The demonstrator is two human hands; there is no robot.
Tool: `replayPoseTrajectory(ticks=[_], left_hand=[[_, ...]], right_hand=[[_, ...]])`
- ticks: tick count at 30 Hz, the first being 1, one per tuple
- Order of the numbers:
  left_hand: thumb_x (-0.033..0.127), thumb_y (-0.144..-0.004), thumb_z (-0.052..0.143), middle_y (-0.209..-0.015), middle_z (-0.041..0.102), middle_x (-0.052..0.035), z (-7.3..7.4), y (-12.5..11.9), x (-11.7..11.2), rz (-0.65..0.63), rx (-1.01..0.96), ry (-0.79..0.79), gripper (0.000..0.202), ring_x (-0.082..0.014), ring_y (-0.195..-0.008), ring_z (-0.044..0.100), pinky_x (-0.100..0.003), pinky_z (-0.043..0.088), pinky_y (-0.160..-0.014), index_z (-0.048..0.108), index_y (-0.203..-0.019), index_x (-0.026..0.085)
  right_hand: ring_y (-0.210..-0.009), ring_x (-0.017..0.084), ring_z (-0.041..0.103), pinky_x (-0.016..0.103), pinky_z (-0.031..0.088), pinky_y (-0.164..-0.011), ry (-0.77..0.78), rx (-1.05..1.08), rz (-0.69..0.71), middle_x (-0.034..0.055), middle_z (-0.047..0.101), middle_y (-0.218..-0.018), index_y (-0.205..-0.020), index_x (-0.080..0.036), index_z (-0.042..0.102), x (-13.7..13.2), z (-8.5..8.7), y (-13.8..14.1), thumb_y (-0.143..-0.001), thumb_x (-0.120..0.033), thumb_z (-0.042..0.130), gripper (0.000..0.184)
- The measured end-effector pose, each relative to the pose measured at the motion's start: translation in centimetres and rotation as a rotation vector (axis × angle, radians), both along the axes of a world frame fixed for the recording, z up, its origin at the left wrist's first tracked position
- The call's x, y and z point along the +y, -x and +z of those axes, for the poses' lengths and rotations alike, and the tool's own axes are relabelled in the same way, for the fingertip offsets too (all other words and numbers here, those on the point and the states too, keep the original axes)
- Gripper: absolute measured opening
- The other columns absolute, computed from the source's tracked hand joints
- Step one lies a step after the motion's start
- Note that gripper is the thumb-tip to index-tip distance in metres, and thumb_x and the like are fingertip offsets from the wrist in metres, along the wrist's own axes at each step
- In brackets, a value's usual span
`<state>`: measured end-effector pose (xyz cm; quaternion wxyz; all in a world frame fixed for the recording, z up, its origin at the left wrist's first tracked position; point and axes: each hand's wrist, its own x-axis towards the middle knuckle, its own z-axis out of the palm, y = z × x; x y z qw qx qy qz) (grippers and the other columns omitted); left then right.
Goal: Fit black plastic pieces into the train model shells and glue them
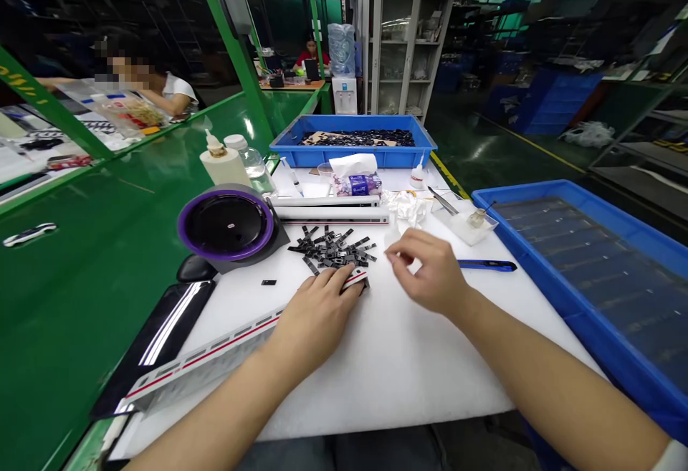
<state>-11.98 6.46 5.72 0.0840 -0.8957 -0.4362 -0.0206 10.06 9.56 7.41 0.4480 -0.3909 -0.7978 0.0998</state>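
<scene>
- The left hand (317, 313) lies over one end of a long white model train body (204, 360) with a red stripe, fingers closed down on it, holding it against the white foam pad (387, 378).
- The body's other end runs off toward the pad's near left corner, on top of a glossy black strip (166, 320).
- The right hand (430, 274) hangs above the pad just beside the heap, its fingers drawn narrow, with nothing showing between them.
- A heap of small black clips (333, 250) lies loose on the pad, just past the left hand and touching its fingertips' end of the body.
- One lone black clip (269, 282) sits apart, left of the heap.
- The hand hides the part of the body where clips might sit, so how many are fitted cannot be told; most of the clips visible lie unfitted.
- A second white body (333, 219) lies beyond the heap, and no clips show on it.
- Nearby are a purple-rimmed black dish (226, 226), a blue knife (486, 265), and tweezers (443, 200) resting on a small white dish (462, 227).
- A blue tray (352, 121) beyond holds many dark pieces.
</scene>
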Motion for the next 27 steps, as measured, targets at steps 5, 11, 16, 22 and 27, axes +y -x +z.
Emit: replayPoseTrajectory(ticks=[5, 11, 16, 22, 27], left_hand=[[0.003, -0.084, 0.045, -0.138, 0.055, -0.0155, 0.3, -0.8, 0.3, 0.006, -0.038, 0.04, 0.043, -0.0323, -0.12, 0.054, -0.048, 0.05, -0.093, 0.064, -0.12, 0.017], [0.008, -0.086, 0.047, -0.138, 0.056, -0.011, 0.2, -0.7, 1.3, -0.004, -0.178, 0.119, 0.038, -0.0301, -0.123, 0.053, -0.05, 0.049, -0.099, 0.068, -0.114, 0.022], [0.011, -0.087, 0.047, -0.141, 0.055, -0.0075, 0.7, -0.6, 1.6, 0.018, -0.206, 0.16, 0.038, -0.0287, -0.126, 0.052, -0.049, 0.048, -0.102, 0.068, -0.115, 0.023], [0.009, -0.088, 0.045, -0.15, 0.047, -0.0077, 0.7, -0.5, 1.8, 0.001, -0.175, 0.204, 0.041, -0.0304, -0.133, 0.045, -0.052, 0.047, -0.104, 0.068, -0.118, 0.023], [0.01, -0.089, 0.044, -0.153, 0.042, -0.0072, 0.7, -0.4, 2.0, -0.009, -0.168, 0.23, 0.042, -0.0308, -0.139, 0.039, -0.053, 0.044, -0.106, 0.067, -0.121, 0.024]], right_hand=[[-0.098, 0.022, 0.059, 0.036, 0.051, -0.082, 0.118, 0.242, -0.264, 0.0097, 0.061, -0.111, -0.115, -0.021, 0.06, 2.9, -1.3, -1.1, -0.081, -0.021, 0.062, 0.034], [-0.112, 0.026, 0.056, 0.045, 0.046, -0.096, 0.412, 0.049, -0.309, 0.0126, 0.063, -0.121, -0.126, -0.019, 0.053, 5.2, -3.8, -0.9, -0.08, -0.029, 0.067, 0.049], [-0.099, 0.024, 0.06, 0.041, 0.047, -0.09, 0.422, 0.038, -0.283, 0.0076, 0.068, -0.101, -0.105, -0.02, 0.066, 5.5, -3.8, -0.8, -0.082, -0.029, 0.064, 0.025], [-0.088, 0.019, 0.065, 0.034, 0.052, -0.079, 0.601, 0.662, 0.16, 0.0027, 0.068, -0.098, -0.13, -0.026, 0.054, 3.6, -1.1, -1.4, -0.084, -0.046, 0.064, 0.052], [-0.057, 0.012, 0.05, 0.028, 0.043, -0.057, 0.726, 0.804, 0.314, -0.0033, 0.058, -0.069, -0.117, -0.031, 0.06, 2.2, 0.7, -1.9, -0.083, -0.048, 0.063, 0.038]])
